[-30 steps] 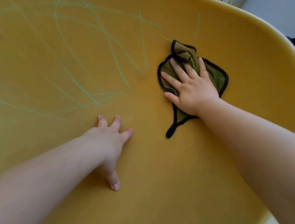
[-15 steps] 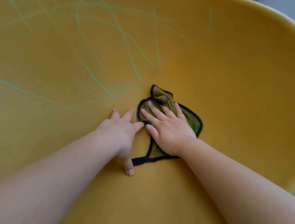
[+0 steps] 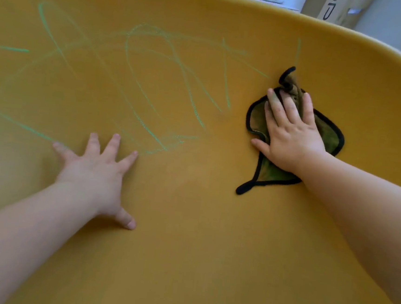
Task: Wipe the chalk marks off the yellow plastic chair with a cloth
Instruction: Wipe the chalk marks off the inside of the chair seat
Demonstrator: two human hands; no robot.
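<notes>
Right grip (image 3: 290, 133): flat, pressing olive black-edged cloth (image 3: 268, 172).
Risk: I expect bunched cloth smearing green chalk scribbles (image 3: 193, 107) across yellow plastic chair (image 3: 210, 249).

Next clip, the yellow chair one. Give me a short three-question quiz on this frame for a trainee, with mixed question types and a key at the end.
1. True or false: the left hand holds the cloth.
2. In the head view, most chalk marks on the chair lie: A) left of the cloth; B) right of the cloth; C) below both hands.
3. Fill in: the olive cloth has a ___ edging.

Key
1. False: the left hand lies flat on bare chair, and the right hand presses the cloth with straight fingers.
2. A.
3. Black.
</notes>
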